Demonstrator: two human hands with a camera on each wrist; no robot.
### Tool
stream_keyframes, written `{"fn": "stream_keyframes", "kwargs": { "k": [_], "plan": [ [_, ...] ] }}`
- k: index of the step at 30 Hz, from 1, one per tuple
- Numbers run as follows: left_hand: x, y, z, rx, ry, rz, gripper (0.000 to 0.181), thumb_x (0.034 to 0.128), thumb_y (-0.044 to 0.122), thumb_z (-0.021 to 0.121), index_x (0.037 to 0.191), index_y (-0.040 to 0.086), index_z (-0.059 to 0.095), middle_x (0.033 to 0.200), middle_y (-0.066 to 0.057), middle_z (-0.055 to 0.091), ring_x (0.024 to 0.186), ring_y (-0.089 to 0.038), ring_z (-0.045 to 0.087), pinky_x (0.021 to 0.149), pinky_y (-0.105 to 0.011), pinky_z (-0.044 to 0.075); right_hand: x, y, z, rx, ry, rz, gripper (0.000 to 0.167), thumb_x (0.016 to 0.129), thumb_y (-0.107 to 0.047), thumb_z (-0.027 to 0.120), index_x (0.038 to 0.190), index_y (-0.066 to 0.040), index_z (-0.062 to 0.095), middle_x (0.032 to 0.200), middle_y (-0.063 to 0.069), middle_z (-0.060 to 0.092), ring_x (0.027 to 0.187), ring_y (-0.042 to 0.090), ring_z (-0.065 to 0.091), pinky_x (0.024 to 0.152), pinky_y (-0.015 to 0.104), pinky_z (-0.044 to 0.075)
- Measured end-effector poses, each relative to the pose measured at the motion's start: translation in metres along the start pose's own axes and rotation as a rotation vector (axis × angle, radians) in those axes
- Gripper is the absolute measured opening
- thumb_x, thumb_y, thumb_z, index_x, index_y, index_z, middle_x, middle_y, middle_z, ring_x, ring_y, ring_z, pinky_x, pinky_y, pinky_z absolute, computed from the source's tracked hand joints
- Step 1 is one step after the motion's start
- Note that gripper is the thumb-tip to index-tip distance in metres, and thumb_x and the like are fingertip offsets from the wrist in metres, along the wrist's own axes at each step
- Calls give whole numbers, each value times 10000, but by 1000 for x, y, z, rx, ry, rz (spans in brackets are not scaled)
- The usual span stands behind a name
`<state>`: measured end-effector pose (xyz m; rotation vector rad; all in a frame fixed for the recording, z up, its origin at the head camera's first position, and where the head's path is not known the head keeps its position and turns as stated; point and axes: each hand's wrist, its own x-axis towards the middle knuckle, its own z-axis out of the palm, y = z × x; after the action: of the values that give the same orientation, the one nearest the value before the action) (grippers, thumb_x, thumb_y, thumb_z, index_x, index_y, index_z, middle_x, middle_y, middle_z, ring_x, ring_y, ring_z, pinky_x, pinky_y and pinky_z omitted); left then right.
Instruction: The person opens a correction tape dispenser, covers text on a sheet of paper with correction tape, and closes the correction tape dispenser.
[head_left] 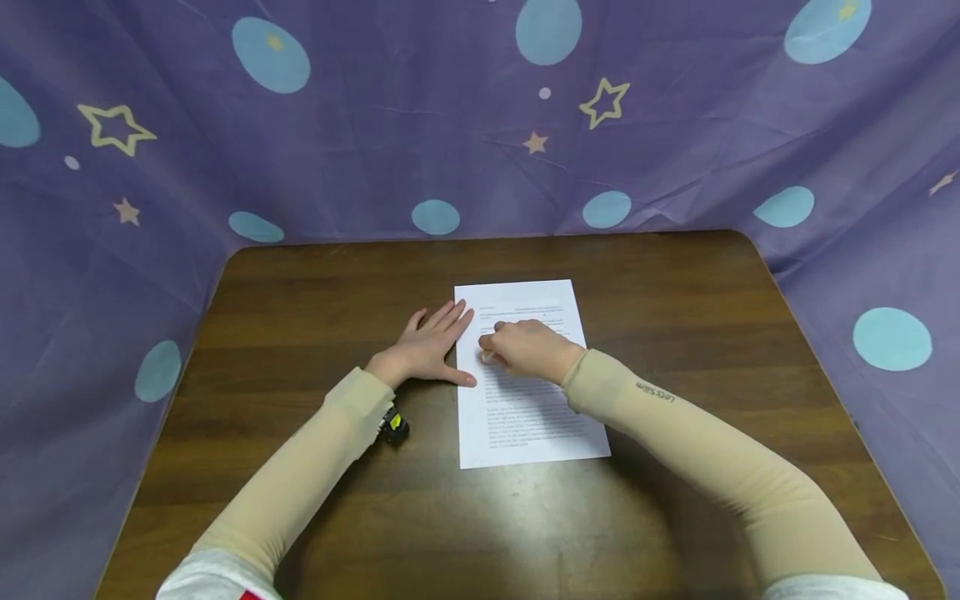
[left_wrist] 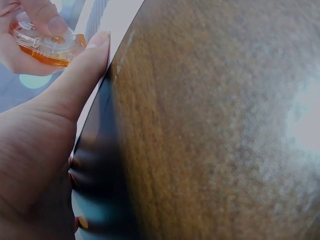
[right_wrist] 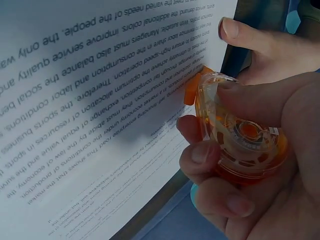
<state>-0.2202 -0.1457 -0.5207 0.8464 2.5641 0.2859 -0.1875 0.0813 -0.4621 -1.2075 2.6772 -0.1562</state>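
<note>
Head: the spread left hand [head_left: 429,346] rests across the edge of the printed sheet [head_left: 471,425], the curled right hand [head_left: 531,350] nearby. Left wrist: the orange correction tape dispenser [left_wrist: 42,46] is just beside the left thumb [left_wrist: 82,69]. Right wrist: the right hand grips it.

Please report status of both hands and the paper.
Left hand touches paper at left edge. Right hand grips orange tape dispenser over it. No obstacle seen.

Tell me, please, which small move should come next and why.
I'd probably draw the correction tape dispenser along the printed sheet: the right hand grips it with its orange end near the text, and the left hand rests at the sheet's edge.
</note>
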Motion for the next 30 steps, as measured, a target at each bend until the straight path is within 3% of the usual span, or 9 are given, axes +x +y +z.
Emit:
{"fn": "stream_keyframes", "kwargs": {
  "k": [7,16,21,30],
  "plan": [
    [0,0,1,-14,0,-2,1266,812,755,723,1692,153,41,1754,-58,-76,1615,-261,-69,1236,-627,-11,-5,2,0,2,-30,22,184,972,-74,723,1156,-77,741,949,90,714,731,152,636,684,348,594],
    [-4,4,-6,-20,-8,0,1277,808,766,715,1689,115,58,1756,-93,-52,1616,-282,-52,1238,-627,-12,-13,13,1,22,-16,22,83,952,-74,748,1023,-103,715,865,69,679,683,143,594,649,370,581],
    [-9,8,-12,-25,1,16,1273,811,748,728,1683,80,83,1754,-132,-15,1616,-315,-20,1233,-643,11,-19,18,2,30,-19,45,101,945,-65,751,1031,-107,718,856,59,666,670,137,558,638,362,562],
    [-7,5,-9,-37,-2,15,1281,807,769,713,1687,102,64,1756,-109,-36,1617,-292,-46,1234,-631,-12,-32,27,3,46,-1,59,137,937,-44,761,1049,-115,728,835,54,662,660,130,519,596,317,506]
  ]
}}
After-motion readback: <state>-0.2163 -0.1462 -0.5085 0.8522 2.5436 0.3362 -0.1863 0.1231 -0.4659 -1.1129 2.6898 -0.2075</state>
